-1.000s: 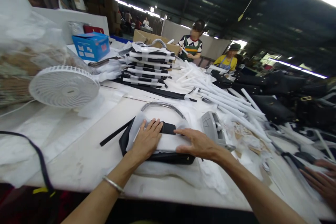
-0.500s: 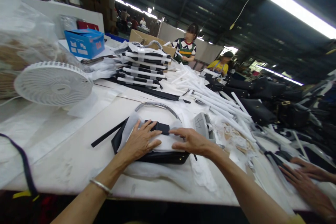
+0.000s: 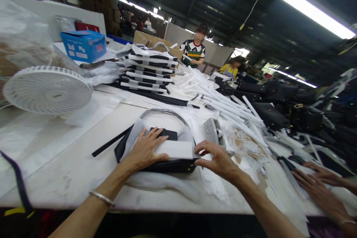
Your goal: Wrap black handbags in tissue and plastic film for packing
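Observation:
A black handbag (image 3: 167,166) lies on the white table in front of me, its wrapped handle (image 3: 164,112) arching away. White tissue (image 3: 131,139) covers part of it, and a black flap or tab (image 3: 170,134) shows in the middle. My left hand (image 3: 147,149) rests flat with fingers spread on the white sheet (image 3: 178,150) lying over the bag. At the bag's right edge is my right hand (image 3: 212,156), its fingers curved and apart near the sheet's end. A black strap (image 3: 110,143) sticks out from the bag's left side.
A grey tape dispenser (image 3: 212,132) stands right of the bag. Behind are a stack of wrapped bags (image 3: 149,68), white rolls (image 3: 228,108) and a blue box (image 3: 83,46). A white fan (image 3: 50,91) lies left. Another person's hands (image 3: 318,186) work at right.
My right hand has moved right, off the middle of the bag to its right edge, uncovering more of the white sheet. My left hand stays on the bag. The view has shifted slightly.

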Tool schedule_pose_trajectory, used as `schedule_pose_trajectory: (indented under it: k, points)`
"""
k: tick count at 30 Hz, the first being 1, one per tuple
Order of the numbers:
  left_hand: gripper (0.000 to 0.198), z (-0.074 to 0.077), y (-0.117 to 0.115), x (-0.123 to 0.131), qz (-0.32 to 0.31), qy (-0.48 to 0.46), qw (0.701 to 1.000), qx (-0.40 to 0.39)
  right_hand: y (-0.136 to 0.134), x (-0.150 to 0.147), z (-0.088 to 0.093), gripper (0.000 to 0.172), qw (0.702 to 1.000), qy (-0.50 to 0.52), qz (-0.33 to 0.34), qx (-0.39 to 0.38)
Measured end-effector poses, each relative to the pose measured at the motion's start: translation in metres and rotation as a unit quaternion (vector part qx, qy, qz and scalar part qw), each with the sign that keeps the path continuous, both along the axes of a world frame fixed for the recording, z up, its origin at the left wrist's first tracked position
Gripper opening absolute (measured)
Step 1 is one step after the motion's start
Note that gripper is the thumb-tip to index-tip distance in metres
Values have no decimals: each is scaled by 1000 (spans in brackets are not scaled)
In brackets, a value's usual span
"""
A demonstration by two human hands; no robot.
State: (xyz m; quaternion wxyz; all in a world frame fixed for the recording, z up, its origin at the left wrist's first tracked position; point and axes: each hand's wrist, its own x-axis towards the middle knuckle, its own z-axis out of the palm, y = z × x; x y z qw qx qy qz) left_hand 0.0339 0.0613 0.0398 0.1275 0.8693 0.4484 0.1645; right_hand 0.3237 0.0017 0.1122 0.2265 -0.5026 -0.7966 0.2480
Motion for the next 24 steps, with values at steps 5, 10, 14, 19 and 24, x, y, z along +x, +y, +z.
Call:
schedule_pose_trajectory:
  k: [5,10,14,19,24]
  points:
    - [62,-3,-1,4,18,2,1000,10,-4,-11,4,23,999,-31,-32,10]
    - [60,-5,-2,6,30,-3,999,23,-10,-19,-5,17,992,-59,-93,55]
    - [60,-7,-4,9,43,1,998,35,-14,-18,-15,7,988,-53,-85,117]
    - [65,-10,-6,12,52,3,997,61,-18,-22,-13,14,956,-132,-10,262]
    - [69,-9,-8,12,54,-11,997,55,-23,-18,-11,16,936,-183,66,292]
